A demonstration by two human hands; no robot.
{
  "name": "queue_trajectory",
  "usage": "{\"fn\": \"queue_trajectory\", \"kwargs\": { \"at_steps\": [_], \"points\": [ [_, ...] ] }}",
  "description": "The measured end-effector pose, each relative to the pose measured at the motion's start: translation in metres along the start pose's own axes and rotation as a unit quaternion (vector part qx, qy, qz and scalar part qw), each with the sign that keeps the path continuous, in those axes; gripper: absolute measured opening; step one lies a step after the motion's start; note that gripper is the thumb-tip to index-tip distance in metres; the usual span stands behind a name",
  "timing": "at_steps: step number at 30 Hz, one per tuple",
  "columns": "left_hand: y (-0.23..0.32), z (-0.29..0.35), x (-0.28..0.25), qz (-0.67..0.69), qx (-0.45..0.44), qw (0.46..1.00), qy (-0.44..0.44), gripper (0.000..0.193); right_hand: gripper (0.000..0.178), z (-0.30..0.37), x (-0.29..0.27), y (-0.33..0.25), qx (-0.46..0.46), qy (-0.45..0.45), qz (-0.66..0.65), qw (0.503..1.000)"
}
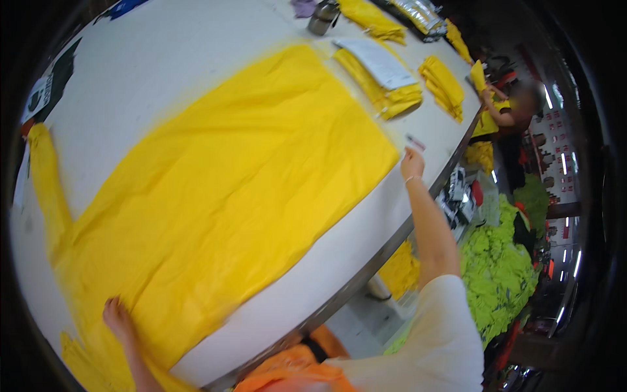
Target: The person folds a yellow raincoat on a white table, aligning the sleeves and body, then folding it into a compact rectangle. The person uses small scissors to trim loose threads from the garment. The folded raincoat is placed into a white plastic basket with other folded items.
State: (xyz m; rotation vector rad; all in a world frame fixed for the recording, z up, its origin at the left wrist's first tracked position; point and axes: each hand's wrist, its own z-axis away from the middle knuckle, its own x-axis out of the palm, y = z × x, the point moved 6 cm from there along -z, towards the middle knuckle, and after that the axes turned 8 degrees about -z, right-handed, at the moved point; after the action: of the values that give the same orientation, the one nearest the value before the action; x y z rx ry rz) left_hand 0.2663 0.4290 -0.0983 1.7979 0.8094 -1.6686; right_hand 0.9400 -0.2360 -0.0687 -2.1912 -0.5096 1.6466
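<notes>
A large yellow long-sleeved garment, thin and lightly creased, lies spread flat across the white table. One sleeve stretches away at the far left; part of the other shows at the lower left. At the garment's lower left end, my left hand is closed, its fingers pinching the fabric. My right hand, arm stretched out, closes on the corner at the garment's right end. Just beyond it lies a small dark-and-red item, too small to name.
Folded yellow garments and a stack topped with a white sheet occupy the far right, near a dark cup. Off the table's right edge are a lime-green fabric heap and a box. Another person handles yellow fabric.
</notes>
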Motion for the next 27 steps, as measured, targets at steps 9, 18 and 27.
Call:
{"fn": "queue_trajectory", "kwargs": {
  "at_steps": [9,18,27],
  "points": [
    [-0.010,0.014,0.012,-0.052,-0.099,0.992,-0.052,0.019,0.041,-0.110,0.053,0.054,-0.097,-0.106,0.149,0.978],
    [0.023,-0.012,0.012,-0.040,-0.040,0.996,0.063,0.013,0.031,-0.132,0.048,0.128,-0.254,-0.039,0.143,0.956],
    [-0.002,-0.011,-0.002,0.137,-0.044,0.986,0.089,0.010,0.040,0.164,0.044,-0.254,-0.012,-0.364,-0.335,0.869]
  ]
}}
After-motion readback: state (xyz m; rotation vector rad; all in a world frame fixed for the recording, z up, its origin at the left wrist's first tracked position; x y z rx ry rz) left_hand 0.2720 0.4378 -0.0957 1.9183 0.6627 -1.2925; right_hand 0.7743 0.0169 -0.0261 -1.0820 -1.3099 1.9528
